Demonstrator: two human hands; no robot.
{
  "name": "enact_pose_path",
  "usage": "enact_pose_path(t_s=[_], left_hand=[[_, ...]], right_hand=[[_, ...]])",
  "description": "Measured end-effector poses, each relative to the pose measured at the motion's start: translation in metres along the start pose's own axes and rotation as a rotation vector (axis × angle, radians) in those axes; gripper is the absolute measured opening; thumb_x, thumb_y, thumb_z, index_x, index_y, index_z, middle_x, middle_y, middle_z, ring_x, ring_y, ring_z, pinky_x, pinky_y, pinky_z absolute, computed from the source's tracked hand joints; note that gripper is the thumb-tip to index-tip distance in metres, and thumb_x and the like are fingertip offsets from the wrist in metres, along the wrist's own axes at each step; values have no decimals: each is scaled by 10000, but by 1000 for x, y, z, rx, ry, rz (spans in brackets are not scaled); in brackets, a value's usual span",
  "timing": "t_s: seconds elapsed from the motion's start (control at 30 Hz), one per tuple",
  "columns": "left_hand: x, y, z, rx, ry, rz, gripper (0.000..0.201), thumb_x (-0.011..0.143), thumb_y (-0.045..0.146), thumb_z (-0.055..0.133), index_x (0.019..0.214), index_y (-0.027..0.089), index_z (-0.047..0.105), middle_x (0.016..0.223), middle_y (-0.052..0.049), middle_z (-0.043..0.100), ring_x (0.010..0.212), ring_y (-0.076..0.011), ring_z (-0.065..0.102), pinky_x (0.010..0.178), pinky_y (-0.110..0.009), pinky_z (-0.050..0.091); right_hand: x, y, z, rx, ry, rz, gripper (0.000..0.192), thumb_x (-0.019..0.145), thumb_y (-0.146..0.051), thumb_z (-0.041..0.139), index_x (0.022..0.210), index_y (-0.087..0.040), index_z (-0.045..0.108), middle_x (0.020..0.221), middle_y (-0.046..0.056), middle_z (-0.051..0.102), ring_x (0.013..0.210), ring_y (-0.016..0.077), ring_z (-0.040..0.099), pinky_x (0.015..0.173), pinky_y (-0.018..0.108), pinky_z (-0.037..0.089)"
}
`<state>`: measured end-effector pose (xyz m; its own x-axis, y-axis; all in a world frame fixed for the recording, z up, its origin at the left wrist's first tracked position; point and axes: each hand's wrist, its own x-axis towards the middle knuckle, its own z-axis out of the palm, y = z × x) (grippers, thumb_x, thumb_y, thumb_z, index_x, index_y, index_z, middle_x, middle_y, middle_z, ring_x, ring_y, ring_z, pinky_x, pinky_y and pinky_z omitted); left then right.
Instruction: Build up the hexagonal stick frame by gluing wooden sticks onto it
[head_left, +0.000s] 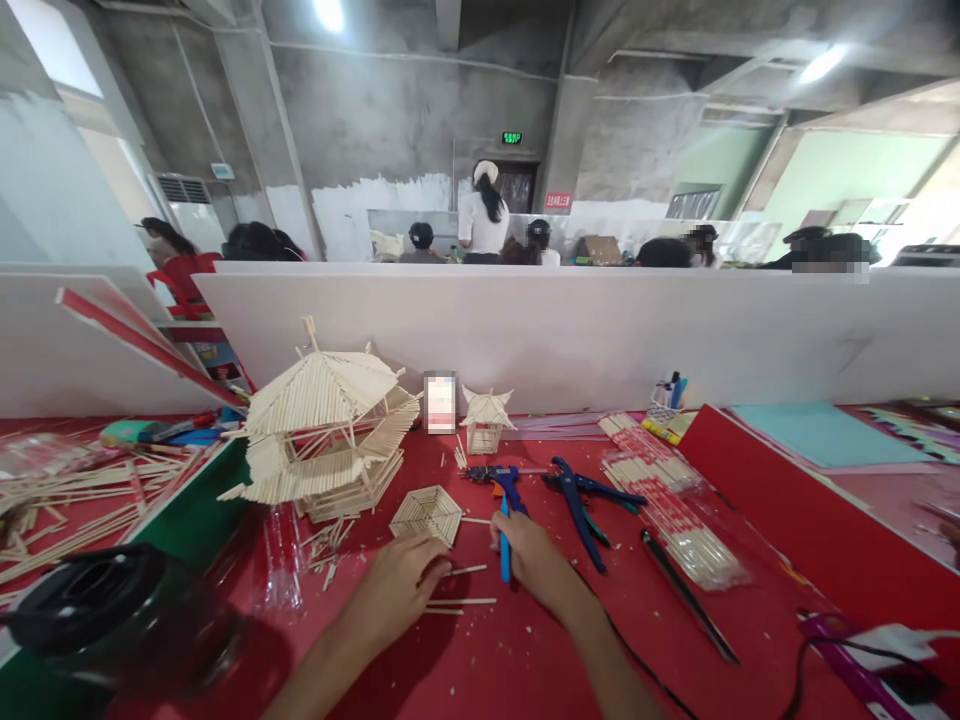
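Note:
My left hand (409, 580) is closed at the near edge of a hexagonal stick panel (426, 515). A thin wooden stick (471, 570) sticks out from between its thumb and fingers, whose tips are partly hidden. My right hand (531, 560) is closed around a slim light-blue tool (505, 552), held upright; its exact kind is unclear. Just beyond that hand lies a dark-blue glue gun (504, 480) with an orange trigger. Two loose sticks (461, 606) lie between my forearms on the red table (480, 670).
A large stick pavilion (322, 430) and a small one (487, 420) stand behind. Blue-handled cutters (581, 515), packs of sticks (675, 500) and a black knife (688, 595) are at right. A dark lidded jar (112, 620) stands at left. Several people sit beyond the white partition (562, 330).

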<state>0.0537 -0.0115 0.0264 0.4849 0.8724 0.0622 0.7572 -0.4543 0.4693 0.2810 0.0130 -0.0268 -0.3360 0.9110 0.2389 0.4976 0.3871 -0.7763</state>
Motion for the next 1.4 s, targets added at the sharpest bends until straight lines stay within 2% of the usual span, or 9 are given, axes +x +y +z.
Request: enact_pose_path(t_s=[0.13, 0.3, 0.4, 0.5, 0.6, 0.67, 0.83, 1.0, 1.4], left_hand=[[-7, 13, 10, -219, 96, 69, 260, 983, 330, 477, 1192, 289, 626, 1153, -52, 658, 1040, -195, 619, 926, -299, 474], [-7, 13, 24, -316, 327, 137, 225, 975, 342, 507, 1070, 274, 698, 982, -42, 653, 912, -176, 635, 838, -273, 511], [-6, 8, 30, -371, 383, 156, 209, 962, 331, 537, 1026, 263, 724, 949, -41, 670, 882, -172, 644, 794, -262, 516], [-4, 3, 34, -451, 446, 108, 175, 924, 322, 594, 980, 248, 743, 932, -42, 705, 875, -177, 660, 794, -265, 516], [-1, -4, 35, -583, 544, -41, 171, 860, 348, 657, 929, 217, 742, 919, -50, 737, 864, -197, 681, 790, -285, 530], [0, -10, 34, -717, 552, -128, 200, 819, 371, 684, 907, 198, 732, 891, -53, 752, 832, -207, 697, 768, -295, 545], [1, -16, 35, -895, 512, -201, 233, 743, 379, 746, 867, 182, 728, 857, -51, 766, 817, -216, 712, 771, -303, 556], [0, -10, 35, -919, 496, -173, 199, 739, 351, 749, 845, 183, 729, 839, -44, 763, 808, -206, 708, 766, -292, 553], [-3, -9, 33, -916, 453, -112, 187, 777, 349, 731, 869, 186, 734, 854, -52, 761, 805, -203, 704, 751, -282, 544]], right_hand=[[1, -18, 12, 361, 49, 32, 174, 797, -146, 583, 767, -230, 434, 723, -41, 541, 631, 129, 490, 577, 207, 409], [2, -31, 23, 721, 18, 55, 380, 724, -354, 766, 737, -234, 406, 674, -57, 557, 582, 122, 506, 553, 221, 415], [2, -33, 22, 813, -2, 57, 469, 676, -441, 826, 734, -238, 407, 660, -54, 587, 574, 136, 552, 565, 244, 448], [3, -33, 21, 831, 44, 52, 437, 708, -526, 800, 792, -232, 487, 711, -36, 606, 607, 148, 586, 587, 263, 484], [3, -30, 19, 884, 145, 80, 439, 816, -634, 650, 953, -222, 580, 741, -9, 616, 598, 143, 578, 546, 256, 481], [3, -27, 18, 956, 183, 133, 487, 836, -673, 592, 958, -202, 618, 664, -15, 583, 529, 122, 522, 460, 221, 421], [3, -23, 20, 1052, 192, 226, 432, 771, -605, 705, 792, -183, 611, 519, -63, 497, 414, 62, 384, 364, 160, 260], [4, -26, 26, 1070, 195, 226, 422, 739, -560, 755, 733, -204, 529, 524, -61, 560, 415, 63, 436, 358, 140, 301], [3, -28, 27, 1009, 141, 177, 399, 741, -546, 765, 744, -198, 569, 567, -50, 595, 453, 67, 475, 392, 150, 370]])
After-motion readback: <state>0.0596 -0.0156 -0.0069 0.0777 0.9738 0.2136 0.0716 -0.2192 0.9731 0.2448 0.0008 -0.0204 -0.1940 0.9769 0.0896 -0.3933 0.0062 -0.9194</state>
